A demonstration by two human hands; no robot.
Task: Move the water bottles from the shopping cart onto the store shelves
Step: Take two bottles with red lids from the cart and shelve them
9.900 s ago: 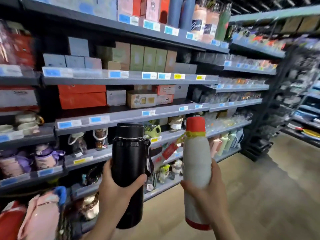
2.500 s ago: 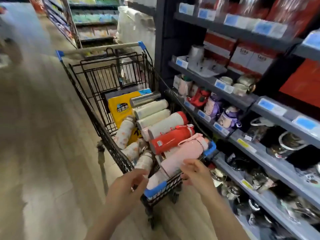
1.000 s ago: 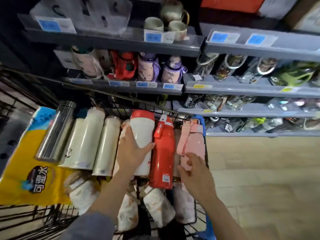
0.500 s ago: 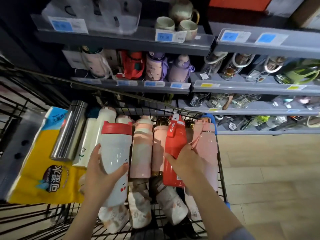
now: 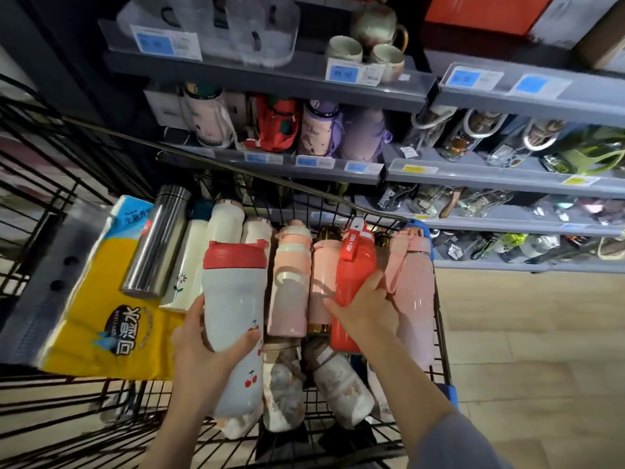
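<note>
I look down into a black wire shopping cart [image 5: 443, 319] holding several bottles. My left hand [image 5: 199, 346] grips a white bottle with a red lid and cherry prints [image 5: 233, 299], raised above the others. My right hand [image 5: 367, 309] wraps around a red bottle [image 5: 355, 265] that lies among pink bottles [image 5: 291, 279] and a larger pink one [image 5: 416, 289] at the cart's right side. A steel flask [image 5: 157, 242] and cream bottles [image 5: 221, 218] lie further left. Grey store shelves [image 5: 270, 71] rise behind the cart.
A yellow pack of wet tissue [image 5: 98, 319] fills the cart's left part. The shelves carry cups [image 5: 345, 49], purple bottles [image 5: 319, 130], a red one [image 5: 279, 125] and glass jars [image 5: 480, 133]. Wooden floor [image 5: 534, 333] lies to the right.
My left hand has lifted the white red-lidded bottle a little higher and nearer. My right hand has closed around the red bottle.
</note>
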